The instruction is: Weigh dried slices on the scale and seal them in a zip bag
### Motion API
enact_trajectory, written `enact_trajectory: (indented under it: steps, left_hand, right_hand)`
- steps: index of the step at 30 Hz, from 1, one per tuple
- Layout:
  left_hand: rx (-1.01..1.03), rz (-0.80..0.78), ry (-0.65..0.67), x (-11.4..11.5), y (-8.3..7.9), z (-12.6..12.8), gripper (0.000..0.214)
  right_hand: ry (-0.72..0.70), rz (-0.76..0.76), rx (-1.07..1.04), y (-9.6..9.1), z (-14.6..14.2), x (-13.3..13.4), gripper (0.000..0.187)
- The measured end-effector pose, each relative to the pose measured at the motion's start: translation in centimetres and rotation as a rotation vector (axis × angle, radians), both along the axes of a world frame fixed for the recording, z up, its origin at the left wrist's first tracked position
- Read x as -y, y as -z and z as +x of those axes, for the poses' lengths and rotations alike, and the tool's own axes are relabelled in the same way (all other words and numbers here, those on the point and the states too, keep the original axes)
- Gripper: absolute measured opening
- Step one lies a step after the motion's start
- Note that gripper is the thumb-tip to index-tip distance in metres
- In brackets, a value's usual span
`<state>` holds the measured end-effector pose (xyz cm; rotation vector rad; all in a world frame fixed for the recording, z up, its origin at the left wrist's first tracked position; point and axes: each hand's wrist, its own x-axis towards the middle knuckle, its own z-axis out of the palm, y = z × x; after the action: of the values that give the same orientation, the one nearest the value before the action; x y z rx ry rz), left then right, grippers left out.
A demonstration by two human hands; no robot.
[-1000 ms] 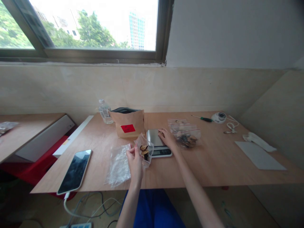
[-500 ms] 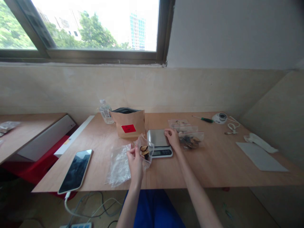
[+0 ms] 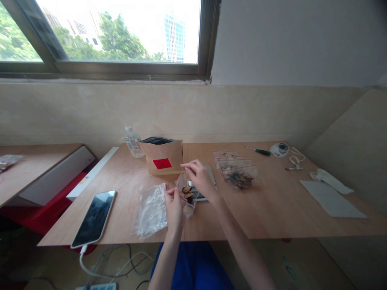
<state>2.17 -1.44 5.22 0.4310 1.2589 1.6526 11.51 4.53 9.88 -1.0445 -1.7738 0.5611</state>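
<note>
My left hand (image 3: 173, 199) pinches the edge of a clear zip bag (image 3: 191, 209) that has brown dried slices (image 3: 187, 194) inside. Just above the bag's mouth is my right hand (image 3: 198, 175), thumb and fingertips closed together. Whatever lies between those fingertips is too small to make out, and whether they touch the bag's rim I cannot tell. Under the right hand and bag, a kitchen scale (image 3: 209, 171) with a metal top is partly hidden. Flat clear plastic bags (image 3: 151, 213) lie left of my left hand.
Behind the hands stands an open brown paper pouch (image 3: 161, 155) with a red label, beside a plastic bottle (image 3: 133, 143). Filled zip bags (image 3: 238, 175) lie right of the scale. A phone (image 3: 94, 219), a screwdriver (image 3: 261, 152), a dome camera (image 3: 279, 150) and a white sheet (image 3: 331, 201) are farther out.
My right hand has moved left from the scale's top to above the mouth of the zip bag. My left hand still holds the bag in nearly the same place.
</note>
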Motion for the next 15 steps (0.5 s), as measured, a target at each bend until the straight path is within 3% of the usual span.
enact_trajectory:
  steps: [4,7,12,15]
  left_hand:
    - [0.112,-0.022,0.047,0.3,-0.8,-0.1,0.029]
    - [0.136,-0.023,0.044,0.5,-1.0,-0.2,0.026]
    - [0.156,-0.026,0.035,0.6,-0.8,-0.5,0.023]
    - [0.159,-0.029,0.021,0.6,-1.0,-0.6,0.022]
  right_hand:
    - [-0.189,-0.025,0.096,0.8,-0.5,0.5,0.033]
    - [-0.253,-0.045,0.094,0.8,-0.3,0.9,0.036]
    - [-0.173,-0.051,0.006,0.4,1.1,2.4,0.031]
    - [-0.077,-0.114,-0.044,1.3,2.4,4.5,0.028]
